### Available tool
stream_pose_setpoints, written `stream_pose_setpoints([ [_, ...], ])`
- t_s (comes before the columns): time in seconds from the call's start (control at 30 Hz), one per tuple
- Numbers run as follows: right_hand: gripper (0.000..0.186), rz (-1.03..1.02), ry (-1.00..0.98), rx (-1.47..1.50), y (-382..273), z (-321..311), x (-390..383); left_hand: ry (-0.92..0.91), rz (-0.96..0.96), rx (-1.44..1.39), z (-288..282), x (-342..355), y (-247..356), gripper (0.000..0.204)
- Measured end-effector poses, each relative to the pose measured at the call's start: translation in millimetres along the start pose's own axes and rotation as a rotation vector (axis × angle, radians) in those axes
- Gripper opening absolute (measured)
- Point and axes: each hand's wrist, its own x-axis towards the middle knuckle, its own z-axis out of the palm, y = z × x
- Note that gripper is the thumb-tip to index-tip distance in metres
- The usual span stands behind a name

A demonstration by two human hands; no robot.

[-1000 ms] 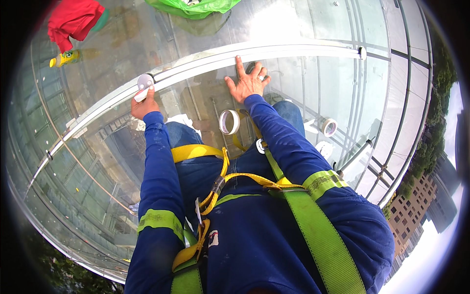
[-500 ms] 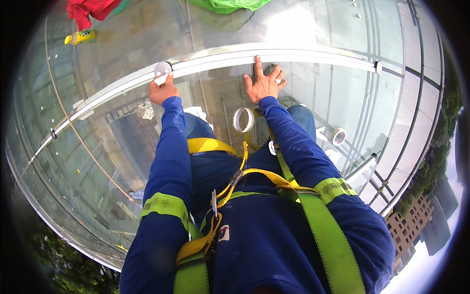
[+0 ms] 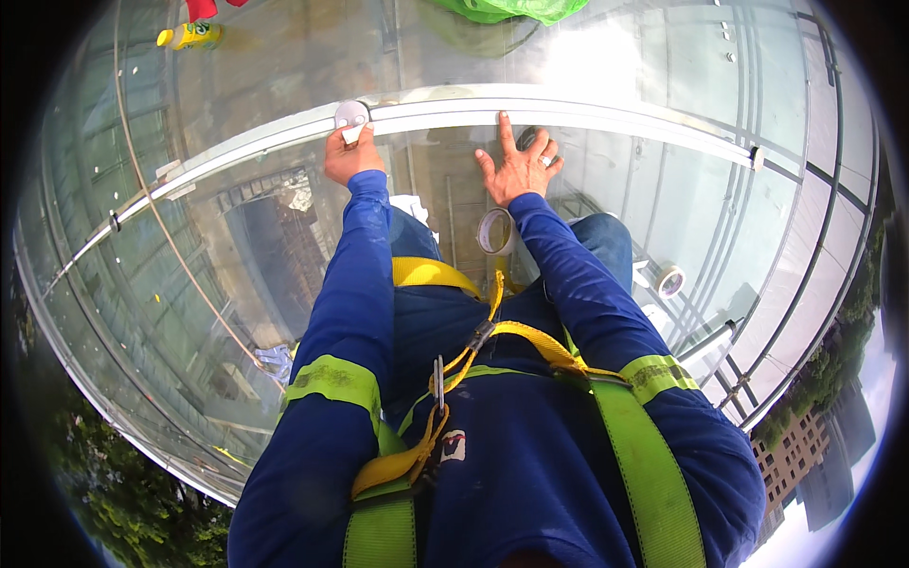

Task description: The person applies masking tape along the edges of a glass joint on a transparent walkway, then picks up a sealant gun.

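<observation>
Near two tape rolls (image 3: 507, 233), left hand (image 3: 354, 161) pinching one white piece (image 3: 353, 134); right hand (image 3: 520, 170) spread

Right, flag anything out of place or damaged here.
A crumpled pale scrap lies left of the left sleeve, looking like stray litter; I cannot tell whether it is on or beneath the glass. No clear spill or damage shows.

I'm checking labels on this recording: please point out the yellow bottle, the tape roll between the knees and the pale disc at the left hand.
Yellow bottle (image 3: 198, 37): head view, middle of its body.
Tape roll (image 3: 507, 236): head view, right side of its ring.
Pale disc (image 3: 351, 111): head view, its face.
</observation>
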Motion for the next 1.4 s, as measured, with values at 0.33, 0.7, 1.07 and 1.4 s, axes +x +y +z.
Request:
stream_pose_setpoints([
  [0.33, 0.076, 0.022, -0.033, -0.009, -3, 1, 0, -0.005, -0.007, 0.177, 2, -8, 8, 0.033],
  [0.7, 0.078, 0.014, -0.053, -0.019, -25, -10, -5, 0.014, 0.074, 0.231, -2, -5, -1, 0.031],
  [1.07, 0.078, -0.208, -0.187, 0.005, -103, -15, -6, -0.004, 0.175, 0.218, -1, -3, -10, 0.03],
  [1.4, 0.075, -0.207, -0.206, -0.074, -106, -14, -2, -0.018, 0.176, 0.231, -1, -6, -1, 0.027],
])
